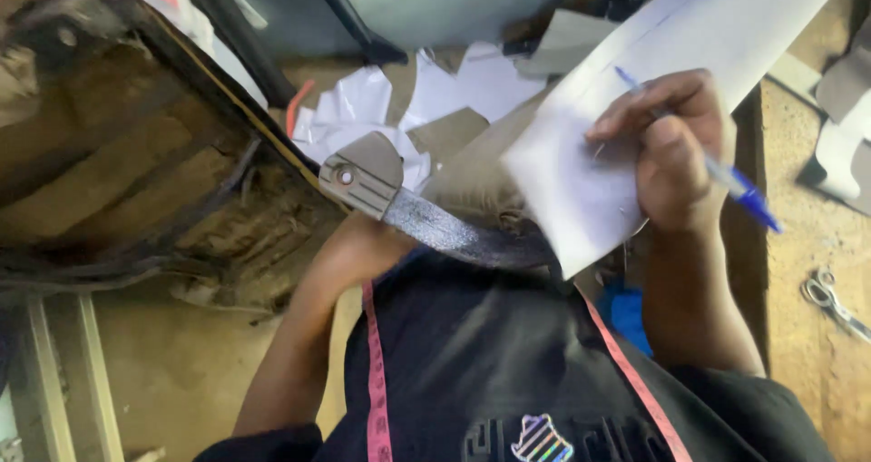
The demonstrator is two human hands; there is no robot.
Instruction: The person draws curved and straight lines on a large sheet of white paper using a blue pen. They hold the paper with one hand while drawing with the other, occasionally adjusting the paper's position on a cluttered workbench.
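A: What takes up most of the view?

B: The person's own dark shirt (508, 371), with a pink measuring tape (374, 380) draped round the neck and hanging down both sides of the chest. Above it a large white sheet of paper (653, 90) runs up to the top right corner, its near end lying over the lap.

A: Why there?

B: It seems to give the sheet a firm backing for marking. The right hand (671, 153) presses on the paper, its fingers (635, 108) closed round a blue pen (726, 176) with the tip down on the sheet, beside a faint ruled line.

A: And the other hand?

B: The left arm runs down under the sheet, and the left hand is hidden beneath it, so I cannot tell whether its fingers are open or closed. A curved dark strip with a grey, riveted end piece (363, 176) sticks out from under the paper just there, likely held or propped from below.

A: The surroundings?

B: A cluttered workshop. The worktop (798, 271) at the right is worn brown wood, with small scissors (830, 299) near its edge. White and grey paper offcuts (399, 108) lie scattered beyond the knees, and a battered dark frame (136, 153) fills the left.
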